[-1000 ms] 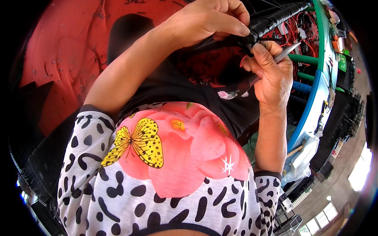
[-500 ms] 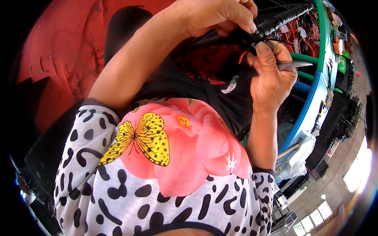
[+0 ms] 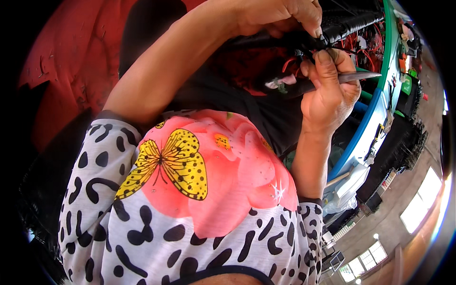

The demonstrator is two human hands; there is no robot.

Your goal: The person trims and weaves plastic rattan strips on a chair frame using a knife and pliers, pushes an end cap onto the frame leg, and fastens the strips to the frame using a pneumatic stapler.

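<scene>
Near the top of the head view, my left hand [image 3: 289, 16] is closed, with thumb and finger pinching a black strip [image 3: 324, 40] beside a black wrapped bar [image 3: 356, 24]. Just below it, my right hand [image 3: 332, 88] is also closed, its thumb and forefinger pressed at the same spot on the strip. A grey pointed spike [image 3: 362, 76] lies across my right palm under the curled fingers, its tip sticking out to the right. Part of the strip is hidden behind my fingers. A pinkish-white scrap [image 3: 282, 83] shows left of my right hand.
Red strands [image 3: 375, 45] hang among dark strips behind the bar. A curved worktable edge [image 3: 357, 137], green then blue, runs down the right with small tools on it. A white plastic bag [image 3: 344, 192] sits at its near end. Red sheeting [image 3: 71, 61] covers the left.
Both hands have shifted slightly right in the picture, still pinching at the bar. The spike has moved with my right hand. The pinkish-white scrap appears higher.
</scene>
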